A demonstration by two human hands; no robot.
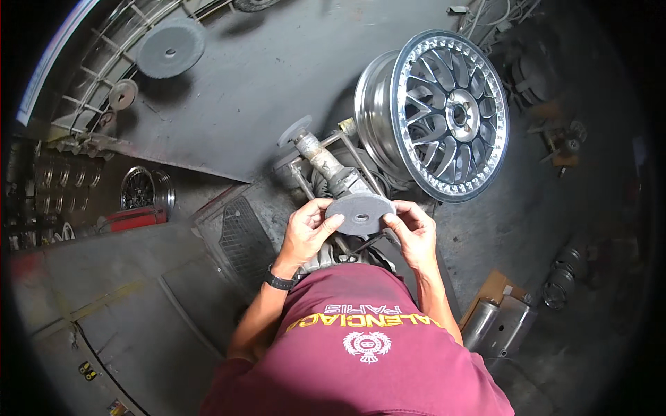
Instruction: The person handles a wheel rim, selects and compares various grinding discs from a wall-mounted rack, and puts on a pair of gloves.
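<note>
Between my two hands is a round grey abrasive disc (347,209) with a small hole at its centre. My left hand (305,234) pinches its left edge, thumb on the upper face and fingers beneath. On the opposite edge, my right hand (417,238) grips it the same way. Just beyond the disc stands a worn grey machine (323,161) with a cylindrical body, partly covered by the disc. A thinner disc (295,130) sits at the machine's far end. Whether the held disc touches the machine cannot be told.
A polished alloy wheel (471,109) with many spokes stands beyond my right hand. A large grey disc (186,50) and a smaller one (123,94) are at the upper left. Metal cylinders (483,320) lie at the lower right. More wheels (139,189) are far left.
</note>
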